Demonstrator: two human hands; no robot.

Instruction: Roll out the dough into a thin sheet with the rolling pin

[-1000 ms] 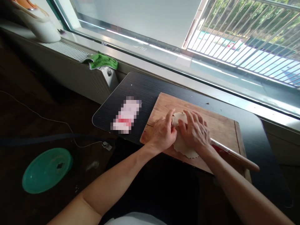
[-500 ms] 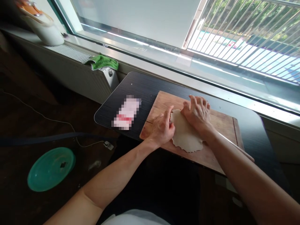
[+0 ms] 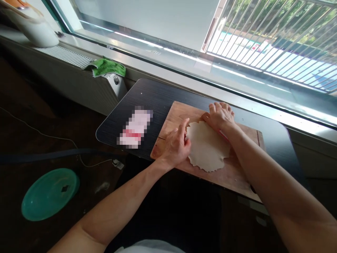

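Note:
A thin, ragged-edged sheet of pale dough (image 3: pixel 206 146) lies on a wooden board (image 3: pixel 173 114). My left hand (image 3: pixel 176 144) is at its left edge, fingers curled, with the forefinger and thumb meeting the dough's rim. Over the dough's far right side, my right hand (image 3: pixel 221 114) presses down on a slim rolling pin (image 3: pixel 223 135). The hand and forearm hide most of the pin; only a narrow strip shows beside the wrist.
The board rests on a black table (image 3: pixel 152 93) beside a window. A blurred pink-and-red item (image 3: pixel 135 128) lies left of the board. A green cloth (image 3: pixel 109 66) hangs over the radiator (image 3: pixel 116 84). On the floor are a teal basin (image 3: pixel 50 193) and a cable plug (image 3: pixel 118 163).
My right hand has moved toward the dough's far right edge, baring more of the sheet. The left hand stays at the left rim. The whole view has shifted slightly.

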